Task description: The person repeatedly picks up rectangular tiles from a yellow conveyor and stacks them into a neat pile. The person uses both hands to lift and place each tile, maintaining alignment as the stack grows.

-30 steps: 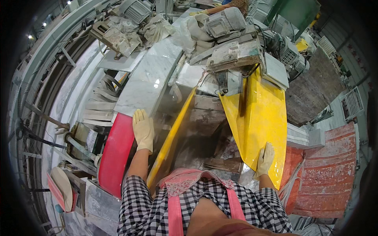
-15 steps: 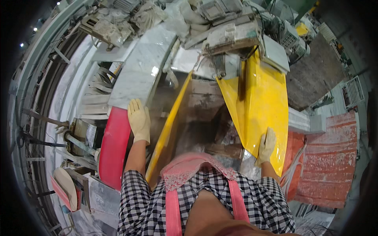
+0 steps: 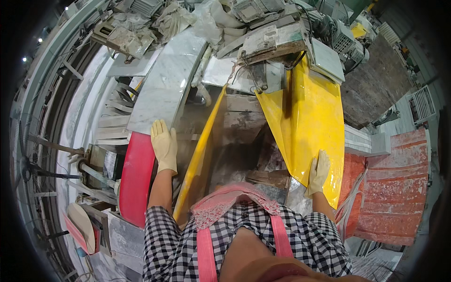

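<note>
Stone workshop clutter is surrounding you: left hand (image 3: 164, 145) spreading flat on the marble slab (image 3: 164, 89) running ahead, right hand (image 3: 318, 172) pressing flat on the yellow panel (image 3: 312, 127).

Both hands wear pale cream gloves: the left hand (image 3: 164, 145) lies by a grey-white veined marble slab (image 3: 164, 87) and a glossy red panel (image 3: 136, 176), the right hand (image 3: 318, 171) lies on a shiny bright yellow sheet (image 3: 312, 120). A narrow yellow strip (image 3: 199, 150) crosses the dark brown-grey middle. The shirt (image 3: 244, 235) is black-and-white check, with 2 pink straps (image 3: 206, 254) and a pink lace-patterned collar. At the right, rusty orange-red sheeting (image 3: 392, 188) is streaked with white
</note>
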The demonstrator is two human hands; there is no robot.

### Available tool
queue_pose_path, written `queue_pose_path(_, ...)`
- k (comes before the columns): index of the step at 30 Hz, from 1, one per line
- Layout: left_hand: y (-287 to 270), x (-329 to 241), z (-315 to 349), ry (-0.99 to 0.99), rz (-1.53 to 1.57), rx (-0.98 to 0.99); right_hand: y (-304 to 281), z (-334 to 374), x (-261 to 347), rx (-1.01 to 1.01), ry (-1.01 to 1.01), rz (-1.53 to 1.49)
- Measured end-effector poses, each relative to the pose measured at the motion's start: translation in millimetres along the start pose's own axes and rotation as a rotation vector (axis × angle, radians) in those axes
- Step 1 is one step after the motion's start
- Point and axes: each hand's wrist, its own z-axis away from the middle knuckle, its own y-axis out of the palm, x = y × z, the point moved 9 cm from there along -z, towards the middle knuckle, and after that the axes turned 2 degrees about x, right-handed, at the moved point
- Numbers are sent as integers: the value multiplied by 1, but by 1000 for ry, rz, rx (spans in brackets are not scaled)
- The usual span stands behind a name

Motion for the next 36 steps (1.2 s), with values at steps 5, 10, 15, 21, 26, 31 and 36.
queue_pose_path(5,3,-2,0,16,50,29,5,-8,-5,-29,32,61)
queue_pose_path(10,6,-3,2,15,-3,35,3,-9,-3,-40,52,36)
queue_pose_path(15,4,-5,-2,11,-18,20,6,-12,1,32,62,161)
queue_pose_path(21,-3,-9,2,58,-89,-36,5,-10,3,9,60,105)
queue_pose_path(26,-1,-7,-1,54,-53,-67,2,-14,3,-16,62,95)
queue_pose_path(31,1,-6,1,62,-58,-66,0,-14,4,-10,53,60)
queue_pose_path(36,1,-5,-1,60,-22,-59,-2,-12,3,-60,41,67)
